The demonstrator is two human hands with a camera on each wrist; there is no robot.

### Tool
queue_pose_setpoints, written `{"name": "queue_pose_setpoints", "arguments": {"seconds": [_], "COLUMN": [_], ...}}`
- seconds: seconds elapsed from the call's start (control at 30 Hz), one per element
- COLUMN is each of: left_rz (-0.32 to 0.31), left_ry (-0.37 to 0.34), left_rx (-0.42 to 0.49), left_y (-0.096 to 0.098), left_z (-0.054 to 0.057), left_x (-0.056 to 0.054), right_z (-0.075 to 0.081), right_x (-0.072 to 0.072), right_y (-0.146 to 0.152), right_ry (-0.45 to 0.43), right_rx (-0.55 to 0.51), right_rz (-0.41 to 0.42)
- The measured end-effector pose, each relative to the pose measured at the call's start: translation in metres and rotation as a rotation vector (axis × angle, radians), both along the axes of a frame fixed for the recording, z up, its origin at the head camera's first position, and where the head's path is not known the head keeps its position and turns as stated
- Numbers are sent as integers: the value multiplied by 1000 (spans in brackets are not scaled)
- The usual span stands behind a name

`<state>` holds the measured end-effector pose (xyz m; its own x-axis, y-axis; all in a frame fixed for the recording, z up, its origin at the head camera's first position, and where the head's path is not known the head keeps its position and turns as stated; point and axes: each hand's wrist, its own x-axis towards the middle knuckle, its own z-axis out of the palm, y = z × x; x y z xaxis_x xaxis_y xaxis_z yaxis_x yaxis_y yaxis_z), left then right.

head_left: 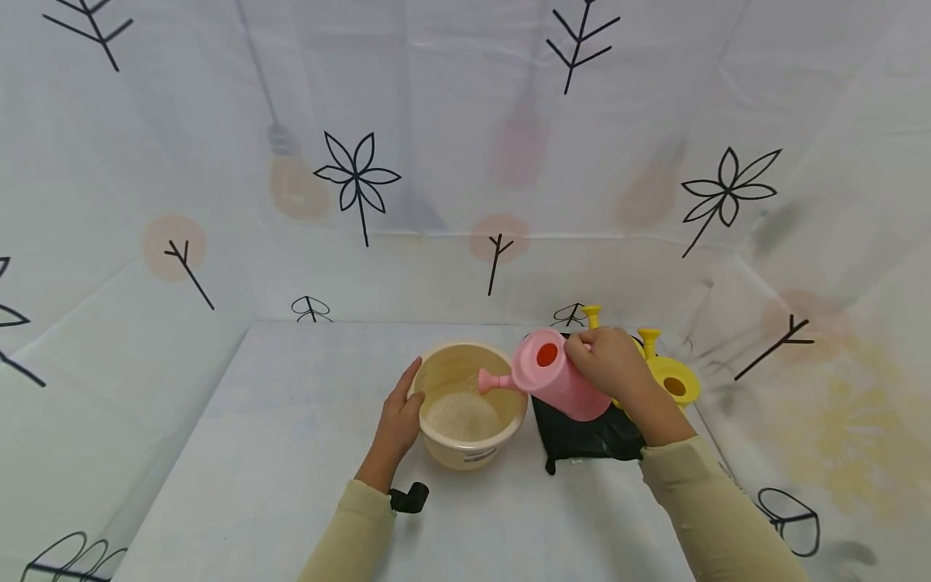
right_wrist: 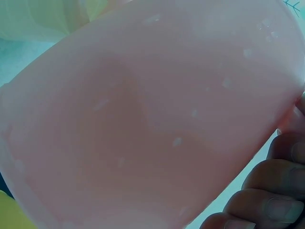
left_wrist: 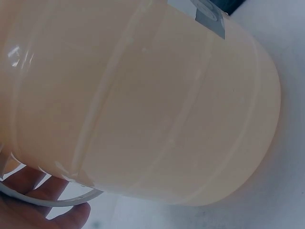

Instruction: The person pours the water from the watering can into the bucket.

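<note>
A cream plastic bucket stands on the white table, its mouth facing up. My left hand holds its left rim; in the left wrist view, the fingers lie by a thin curved handle at the bucket's side. My right hand grips a pink watering can by its handle. The can is tilted left, and its spout reaches over the bucket's mouth. Curled fingers show beside the can's wall in the right wrist view. Whether water is flowing is hard to tell.
Yellow watering cans stand at the back right, partly behind my right hand. A black cloth or bag lies under the pink can. White patterned sheeting rises behind the table.
</note>
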<state>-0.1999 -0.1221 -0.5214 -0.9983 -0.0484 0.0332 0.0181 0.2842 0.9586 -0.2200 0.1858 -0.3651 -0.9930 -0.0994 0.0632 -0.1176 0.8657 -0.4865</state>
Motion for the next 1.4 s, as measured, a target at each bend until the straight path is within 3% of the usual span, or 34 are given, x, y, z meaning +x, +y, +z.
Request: {"name": "queue_pose_setpoints", "arguments": {"seconds": [1.4], "left_rz": [-8], "left_ry": [8], "left_rx": [12], "left_y": [0], "left_z": [-2], "left_x": [0], "right_z": [6], "right_x": [1], "right_y": [-5], "right_ry": [11], "right_rx": [56], "right_rz": [45]}}
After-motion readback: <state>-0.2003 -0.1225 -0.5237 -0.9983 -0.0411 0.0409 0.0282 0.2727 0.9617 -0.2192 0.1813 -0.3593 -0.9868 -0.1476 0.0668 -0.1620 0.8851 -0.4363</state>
